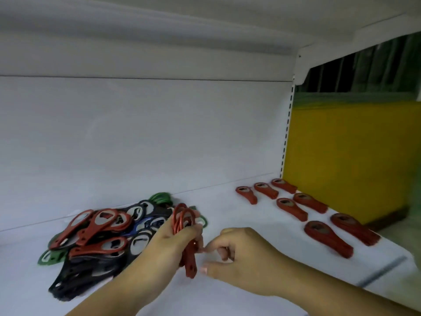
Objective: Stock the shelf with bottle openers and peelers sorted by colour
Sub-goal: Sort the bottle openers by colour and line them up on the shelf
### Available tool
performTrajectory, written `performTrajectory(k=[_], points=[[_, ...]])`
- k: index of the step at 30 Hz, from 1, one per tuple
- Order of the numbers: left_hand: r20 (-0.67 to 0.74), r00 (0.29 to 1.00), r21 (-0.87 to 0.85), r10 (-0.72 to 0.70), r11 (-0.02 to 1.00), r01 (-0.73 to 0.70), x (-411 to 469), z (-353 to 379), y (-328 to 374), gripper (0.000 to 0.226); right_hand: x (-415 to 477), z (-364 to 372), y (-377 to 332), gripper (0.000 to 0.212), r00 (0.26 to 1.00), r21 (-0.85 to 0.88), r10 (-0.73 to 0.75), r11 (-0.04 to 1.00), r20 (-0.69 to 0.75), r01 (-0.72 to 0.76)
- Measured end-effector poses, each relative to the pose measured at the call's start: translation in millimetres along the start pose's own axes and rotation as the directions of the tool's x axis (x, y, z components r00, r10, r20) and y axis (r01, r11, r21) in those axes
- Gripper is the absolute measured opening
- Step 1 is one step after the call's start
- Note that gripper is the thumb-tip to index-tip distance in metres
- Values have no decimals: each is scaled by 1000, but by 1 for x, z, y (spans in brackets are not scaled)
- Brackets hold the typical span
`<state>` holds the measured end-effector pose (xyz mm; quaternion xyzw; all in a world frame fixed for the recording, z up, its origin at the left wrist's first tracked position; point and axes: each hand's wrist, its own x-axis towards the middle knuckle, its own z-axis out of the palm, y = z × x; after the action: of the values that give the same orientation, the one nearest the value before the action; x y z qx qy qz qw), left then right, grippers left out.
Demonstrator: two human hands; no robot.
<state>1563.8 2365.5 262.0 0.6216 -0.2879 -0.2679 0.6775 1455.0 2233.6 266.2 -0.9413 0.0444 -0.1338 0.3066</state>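
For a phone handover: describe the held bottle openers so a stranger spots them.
On the white shelf, between the mixed-colour pile and the laid-out red stacks, find the left hand. It grips a bunch of red bottle openers, the only ones upright, not lying flat.

Shelf (pixel 239 297): white. Laid-out openers (pixel 291 208): red. Pile (pixel 95 242): red, black, green, blue, silver insets. Held bundle (pixel 186 236): red. Side panel (pixel 346 160): yellow.

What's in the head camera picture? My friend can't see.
A left hand grips a bunch of red bottle openers over a white shelf, the right hand close beside. A jumbled pile of red, black, blue and green openers lies left; rows of red ones lie right.
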Motion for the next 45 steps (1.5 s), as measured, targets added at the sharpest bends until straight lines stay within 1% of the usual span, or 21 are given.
performTrajectory(k=[1,4,7,9,10,11,12,13,16,19,24,25,26,27,28,29,33,36,38,42,45], points=[[1,1000,33,21,999,-21,5,16,0,25,-3,-4,5,39,999,8,50,999,-9,-50],[21,996,93,82,992,-83,18,57,-6,12,-10,-13,22,22,982,82,188,979,7,-188],[80,986,111,143,982,-151,27,84,-12,8,-13,-17,41,21,970,201,242,949,33,-244],[117,979,97,166,979,-178,29,92,-19,12,-13,-18,52,17,965,317,260,912,46,-261],[143,974,102,176,976,-191,29,94,-23,14,-13,-17,58,8,967,349,249,903,51,-251],[173,968,119,183,972,-205,29,93,-28,17,-13,-17,59,7,972,360,227,903,62,-234],[208,961,132,184,968,-214,30,91,-32,21,-12,-15,61,17,975,373,208,901,74,-220],[241,953,138,182,966,-219,31,89,-34,28,-12,-13,63,22,977,392,199,894,81,-215],[313,925,120,215,957,-263,33,77,-37,57,-9,-7,76,15,974,444,215,868,72,-224],[357,894,98,271,941,-324,31,66,-36,63,-8,-3,82,41,977,421,201,882,73,-213],[350,866,251,358,855,-454,33,60,-38,60,-11,-3,78,43,980,314,194,928,53,-201],[352,862,277,366,839,-469,33,59,-40,60,-12,-3,74,33,983,299,176,936,52,-184],[360,855,300,373,822,-484,33,59,-40,59,-13,-4,70,14,986,278,155,947,54,-164],[369,849,320,378,807,-497,33,59,-41,58,-14,-4,68,16,990,270,128,953,60,-140],[371,848,333,379,798,-502,33,59,-42,55,-15,-6,65,33,993,253,108,960,58,-119],[361,852,334,379,801,-498,33,59,-43,51,-14,-6,66,39,993,247,102,962,56,-113],[297,878,276,375,847,-455,34,58,-43,43,-17,-9,70,30,992,306,117,943,55,-128],[295,886,194,359,885,-423,31,57,-43,32,-19,-10,69,21,991,346,121,928,63,-135],[295,888,152,352,900,-408,29,59,-43,28,-19,-11,68,23,990,373,117,917,85,-140],[251,895,-17,370,926,-378,27,60,-42,27,-19,-14,70,15,993,374,81,921,92,-110],[197,893,-114,406,914,-390,27,62,-41,25,-19,-15,72,27,992,387,104,913,75,-125]])
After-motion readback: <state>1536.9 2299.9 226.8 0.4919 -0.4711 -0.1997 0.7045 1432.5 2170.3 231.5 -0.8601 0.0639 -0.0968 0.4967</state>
